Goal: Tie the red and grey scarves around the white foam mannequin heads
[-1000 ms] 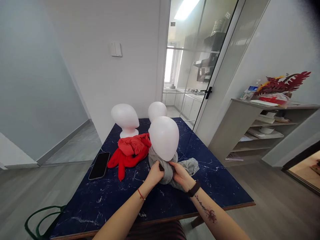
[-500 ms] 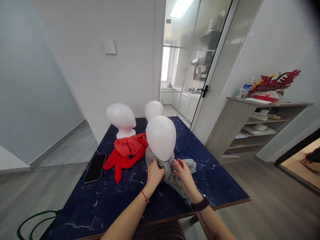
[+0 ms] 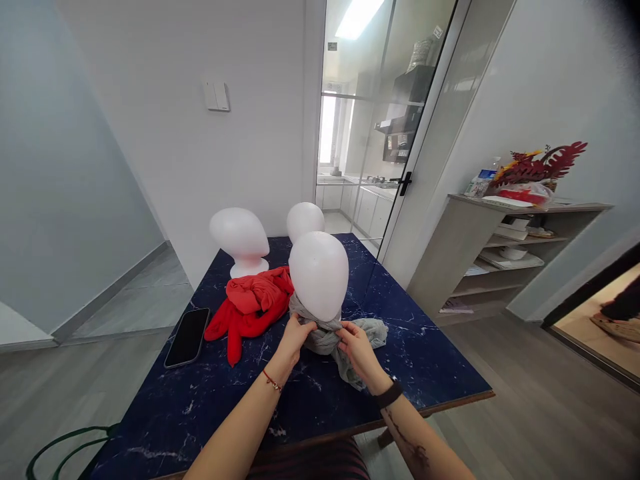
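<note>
A white foam mannequin head (image 3: pixel 319 273) stands upright at the middle of the table, a grey scarf (image 3: pixel 323 343) wrapped around its neck. My left hand (image 3: pixel 295 335) pinches the scarf at the left, just under the chin. On the other side, my right hand (image 3: pixel 356 343) pinches the scarf's cloth below the head. The scarf's loose end lies on the table to the right, partly behind my right hand. Left of the head is a crumpled red scarf (image 3: pixel 255 297), touched by neither hand.
Two more white mannequin heads stand behind, one at the left (image 3: pixel 240 233) and one at the back (image 3: pixel 305 220). A black phone (image 3: pixel 187 338) lies near the left edge of the dark blue marbled table (image 3: pixel 210 413). A shelf unit (image 3: pixel 435 253) stands beyond at the right.
My left hand has shifted left and up along the scarf. My right hand has moved left and closed on the cloth. The view has turned slightly.
</note>
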Demonstrator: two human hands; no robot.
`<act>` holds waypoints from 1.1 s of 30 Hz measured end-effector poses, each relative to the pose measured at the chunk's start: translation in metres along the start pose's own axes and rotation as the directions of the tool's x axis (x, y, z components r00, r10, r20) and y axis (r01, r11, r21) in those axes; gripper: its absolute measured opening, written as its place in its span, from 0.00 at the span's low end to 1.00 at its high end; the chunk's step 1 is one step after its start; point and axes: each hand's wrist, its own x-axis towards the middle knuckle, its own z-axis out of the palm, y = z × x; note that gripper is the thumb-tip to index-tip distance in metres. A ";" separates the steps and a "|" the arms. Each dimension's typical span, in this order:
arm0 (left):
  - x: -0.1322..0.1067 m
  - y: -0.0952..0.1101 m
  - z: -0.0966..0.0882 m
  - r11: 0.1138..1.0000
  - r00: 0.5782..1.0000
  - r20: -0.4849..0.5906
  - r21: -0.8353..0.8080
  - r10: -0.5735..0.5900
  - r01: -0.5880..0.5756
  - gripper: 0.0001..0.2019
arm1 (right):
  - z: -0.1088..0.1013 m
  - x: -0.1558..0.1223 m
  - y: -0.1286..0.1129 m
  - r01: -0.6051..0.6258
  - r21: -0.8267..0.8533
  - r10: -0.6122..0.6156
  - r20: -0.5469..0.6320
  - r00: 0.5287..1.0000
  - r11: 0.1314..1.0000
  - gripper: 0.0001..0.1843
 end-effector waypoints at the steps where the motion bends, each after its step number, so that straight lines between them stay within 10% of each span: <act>1: 0.001 0.002 -0.002 0.999 0.999 -0.019 -0.033 -0.033 0.032 0.19 | -0.001 0.004 0.000 -0.010 0.035 0.010 0.006 1.000 0.999 0.13; 5: 0.006 0.013 -0.005 0.985 0.987 -0.033 -0.073 -0.160 0.157 0.13 | -0.002 0.021 0.004 0.019 0.024 -0.019 -0.003 1.000 1.000 0.13; 15: -0.016 0.029 -0.017 0.752 0.845 0.317 -0.391 -0.431 0.530 0.09 | -0.009 0.056 0.026 0.269 -0.251 -0.308 -0.133 0.942 0.930 0.08; 27: -0.073 0.017 -0.008 0.868 0.908 0.370 -0.366 -0.196 0.337 0.06 | -0.018 0.063 0.025 0.328 -0.335 -0.377 -0.093 0.921 0.883 0.11; 30: -0.083 0.017 -0.005 0.784 0.844 0.430 -0.379 -0.322 0.492 0.05 | -0.019 0.063 0.024 0.354 -0.329 -0.397 -0.074 0.915 0.876 0.12; 33: -0.096 0.027 -0.006 0.609 0.661 0.590 -0.329 -0.464 0.722 0.07 | -0.021 0.065 0.024 0.365 -0.332 -0.410 -0.077 0.909 0.870 0.12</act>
